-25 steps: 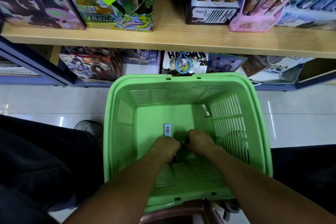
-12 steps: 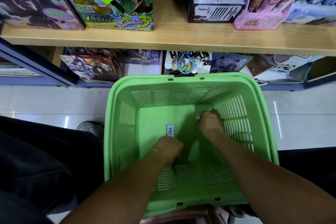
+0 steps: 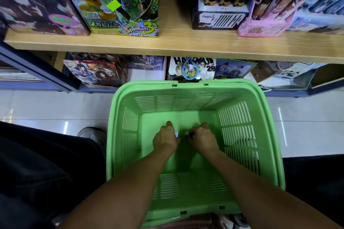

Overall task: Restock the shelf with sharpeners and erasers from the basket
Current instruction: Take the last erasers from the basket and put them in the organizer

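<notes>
A green plastic basket (image 3: 240,89) stands in front of me, and both my hands are down at its bottom. My left hand (image 3: 164,140) curls its fingers round a small white barcoded piece (image 3: 176,134), of which only an edge shows beside the fingers. Close to the right of it, my right hand (image 3: 202,138) is curled with the knuckles up. What it holds is hidden inside the fist. No loose piece shows on the basket floor. The wooden shelf (image 3: 175,42) runs across above the basket.
Boxed goods stand on the shelf: a Splatoon box (image 3: 121,5), a black box (image 3: 219,16) and a pink box (image 3: 260,28). Bags and boxes fill the lower shelf (image 3: 96,74) behind the basket. White tiled floor lies on both sides. My dark trousers flank the basket.
My left hand has moved forward onto the barcoded piece and closed on it. My right hand has come back from the right wall to the middle, and the small white piece there is gone.
</notes>
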`<state>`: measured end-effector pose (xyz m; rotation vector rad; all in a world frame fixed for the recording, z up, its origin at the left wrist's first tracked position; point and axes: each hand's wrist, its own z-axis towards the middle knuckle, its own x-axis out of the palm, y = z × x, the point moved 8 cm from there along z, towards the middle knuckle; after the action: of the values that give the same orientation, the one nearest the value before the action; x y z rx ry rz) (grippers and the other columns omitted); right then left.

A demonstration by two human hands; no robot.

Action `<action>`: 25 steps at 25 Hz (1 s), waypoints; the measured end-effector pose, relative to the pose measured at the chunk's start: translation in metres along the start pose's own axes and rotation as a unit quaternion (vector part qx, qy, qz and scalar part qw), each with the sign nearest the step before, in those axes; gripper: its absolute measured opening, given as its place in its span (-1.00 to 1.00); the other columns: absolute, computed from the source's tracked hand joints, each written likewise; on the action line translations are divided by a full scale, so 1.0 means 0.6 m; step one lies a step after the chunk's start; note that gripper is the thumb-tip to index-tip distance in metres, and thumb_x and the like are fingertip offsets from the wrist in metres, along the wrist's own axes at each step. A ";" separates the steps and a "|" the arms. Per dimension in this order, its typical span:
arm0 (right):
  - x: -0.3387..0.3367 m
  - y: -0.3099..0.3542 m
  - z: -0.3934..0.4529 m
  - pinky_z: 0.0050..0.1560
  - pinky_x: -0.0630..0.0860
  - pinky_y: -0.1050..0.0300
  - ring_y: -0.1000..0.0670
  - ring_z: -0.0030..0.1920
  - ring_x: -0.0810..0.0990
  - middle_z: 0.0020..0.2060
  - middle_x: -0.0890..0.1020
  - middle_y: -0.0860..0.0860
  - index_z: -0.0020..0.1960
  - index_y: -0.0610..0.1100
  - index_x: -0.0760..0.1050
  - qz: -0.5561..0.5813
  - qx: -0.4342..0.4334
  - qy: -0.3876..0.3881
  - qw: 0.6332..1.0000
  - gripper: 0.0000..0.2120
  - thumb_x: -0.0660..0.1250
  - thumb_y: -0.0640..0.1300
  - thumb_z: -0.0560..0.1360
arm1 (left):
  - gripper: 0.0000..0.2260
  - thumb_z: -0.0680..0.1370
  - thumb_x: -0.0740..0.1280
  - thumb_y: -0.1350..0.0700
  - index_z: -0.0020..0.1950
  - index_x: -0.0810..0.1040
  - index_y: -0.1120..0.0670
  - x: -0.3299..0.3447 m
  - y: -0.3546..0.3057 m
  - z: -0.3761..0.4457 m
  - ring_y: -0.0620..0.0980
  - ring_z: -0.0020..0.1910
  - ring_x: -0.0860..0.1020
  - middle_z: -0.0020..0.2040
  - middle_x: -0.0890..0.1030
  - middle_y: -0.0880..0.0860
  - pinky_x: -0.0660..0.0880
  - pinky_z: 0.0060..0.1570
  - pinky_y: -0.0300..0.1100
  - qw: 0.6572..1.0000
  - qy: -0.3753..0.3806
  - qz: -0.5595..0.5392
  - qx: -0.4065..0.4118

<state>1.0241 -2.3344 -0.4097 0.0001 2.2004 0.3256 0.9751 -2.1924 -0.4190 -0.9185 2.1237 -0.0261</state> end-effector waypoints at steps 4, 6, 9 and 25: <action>0.010 -0.006 -0.005 -0.11 0.51 0.20 -0.03 -0.18 0.61 0.00 0.62 -0.12 0.03 -0.14 0.66 0.033 0.020 0.039 0.998 -0.81 0.39 -0.04 0.54 | -0.68 0.51 0.40 0.22 0.22 0.40 0.16 -0.002 -0.012 -0.002 0.17 0.07 0.61 0.10 0.60 0.16 0.48 -0.11 -0.07 1.000 -0.009 0.004 -0.013; 0.005 -0.008 0.000 -0.25 0.45 0.29 0.03 -0.22 0.58 -0.15 0.68 -0.09 -0.02 -0.17 0.69 0.146 0.049 0.068 0.986 -0.82 0.45 -0.06 0.49 | -0.72 0.46 0.47 0.14 0.10 0.49 0.16 -0.001 0.004 0.006 0.09 -0.19 0.61 -0.09 0.63 0.14 0.46 -0.29 -0.16 0.979 0.032 -0.187 -0.071; -0.032 0.019 -0.005 -0.31 0.46 0.28 0.03 -0.27 0.56 -0.23 0.66 -0.11 -0.03 -0.25 0.68 0.333 0.046 0.112 0.935 -0.84 0.47 -0.17 0.47 | -0.84 0.47 0.44 0.18 0.03 0.55 0.12 -0.011 -0.004 -0.006 0.05 -0.34 0.55 -0.20 0.61 0.14 0.61 -0.31 -0.09 0.869 0.119 -0.468 -0.109; -0.477 0.123 -0.211 0.15 0.59 -0.02 -0.11 0.03 0.66 0.02 0.67 -0.11 0.20 -0.06 0.58 0.421 -0.177 -0.032 0.889 -0.47 0.55 -0.42 0.32 | -0.73 0.46 0.47 0.29 0.11 0.56 0.10 -0.367 -0.210 -0.259 0.04 -0.35 0.61 -0.18 0.66 0.12 0.47 -0.46 -0.25 0.809 0.172 -0.526 0.197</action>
<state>1.0903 -2.3259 -0.0954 0.7705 1.9292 1.1818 1.0359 -2.1913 -0.1276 -1.7864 1.5144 -1.2219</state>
